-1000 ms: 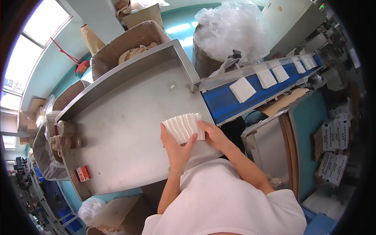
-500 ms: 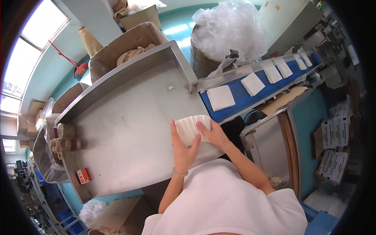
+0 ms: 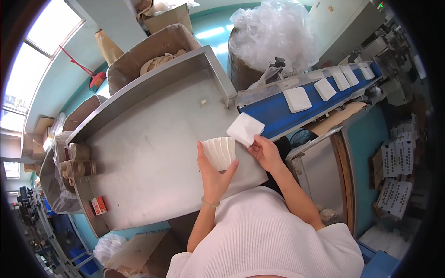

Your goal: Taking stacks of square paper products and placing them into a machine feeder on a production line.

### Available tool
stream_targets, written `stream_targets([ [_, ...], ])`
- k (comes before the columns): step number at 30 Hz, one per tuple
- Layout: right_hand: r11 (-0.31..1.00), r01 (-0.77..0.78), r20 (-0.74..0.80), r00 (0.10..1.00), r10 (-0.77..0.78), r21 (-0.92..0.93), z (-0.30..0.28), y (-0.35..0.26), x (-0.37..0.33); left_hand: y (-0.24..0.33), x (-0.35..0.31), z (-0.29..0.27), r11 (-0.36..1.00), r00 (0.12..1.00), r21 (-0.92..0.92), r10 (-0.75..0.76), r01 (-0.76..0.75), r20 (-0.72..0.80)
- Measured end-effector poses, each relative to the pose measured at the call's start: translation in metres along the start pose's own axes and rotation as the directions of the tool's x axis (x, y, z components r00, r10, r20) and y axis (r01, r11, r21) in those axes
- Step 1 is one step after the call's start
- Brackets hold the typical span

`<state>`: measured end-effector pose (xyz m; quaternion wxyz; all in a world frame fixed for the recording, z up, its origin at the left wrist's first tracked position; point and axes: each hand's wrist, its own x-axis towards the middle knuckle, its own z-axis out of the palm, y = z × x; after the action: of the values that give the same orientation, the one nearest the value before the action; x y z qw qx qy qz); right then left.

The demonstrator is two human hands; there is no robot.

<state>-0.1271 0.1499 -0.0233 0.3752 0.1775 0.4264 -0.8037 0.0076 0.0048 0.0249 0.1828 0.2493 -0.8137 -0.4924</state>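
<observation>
The person's left hand [image 3: 214, 180] curves around a white ridged stack [image 3: 219, 152], gripping it between thumb and fingers above the metal table [image 3: 143, 171]. The right hand [image 3: 267, 154] pinches a white folded square [image 3: 244, 127] by its near edge, just right of the stack. Beyond, a blue conveyor belt [image 3: 274, 118] bears similar pieces [image 3: 297, 99]; clear plastic [image 3: 273, 37] bulges behind it.

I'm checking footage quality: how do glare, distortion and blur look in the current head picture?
Head view: the window blows out and streaks glare off the teal floor; the far edge of the metal table bows and corners go black; the left hand and right hand show no obvious motion blur.
</observation>
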Motion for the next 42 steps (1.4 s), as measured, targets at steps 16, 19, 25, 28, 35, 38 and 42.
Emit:
stream_targets([
  [16,0.845,-0.300,0.197,0.887,0.418,-0.442,0.002,0.017,-0.028,-0.015,-0.006,0.012,0.989,0.991,-0.076,-0.122,0.126,0.062],
  [19,0.815,-0.262,0.164,0.904,0.395,-0.517,-0.017,0.010,-0.019,-0.020,-0.005,0.015,0.964,0.983,-0.194,-0.171,0.182,0.072],
  [25,0.975,-0.006,-0.009,1.000,0.005,-0.222,0.003,-0.009,-0.005,-0.014,-0.001,0.006,0.965,0.983,-0.193,-0.159,0.175,0.093],
  [28,0.686,0.182,0.169,0.982,-0.088,-0.705,0.023,0.009,-0.019,-0.021,-0.001,0.014,0.936,0.973,-0.289,-0.156,0.201,0.170],
  [35,0.862,-0.102,0.188,0.957,0.221,-0.496,0.014,0.025,-0.022,-0.001,-0.001,0.002,0.905,0.956,-0.320,-0.237,0.282,0.172],
  [38,0.789,-0.105,0.163,0.954,0.252,-0.605,0.005,0.015,-0.023,-0.019,-0.003,0.003,0.947,0.973,-0.243,-0.182,0.213,0.143],
  [42,0.987,0.065,0.049,0.997,-0.058,-0.144,0.004,0.003,-0.005,-0.020,-0.002,0.005,0.952,0.978,-0.242,-0.156,0.186,0.140],
])
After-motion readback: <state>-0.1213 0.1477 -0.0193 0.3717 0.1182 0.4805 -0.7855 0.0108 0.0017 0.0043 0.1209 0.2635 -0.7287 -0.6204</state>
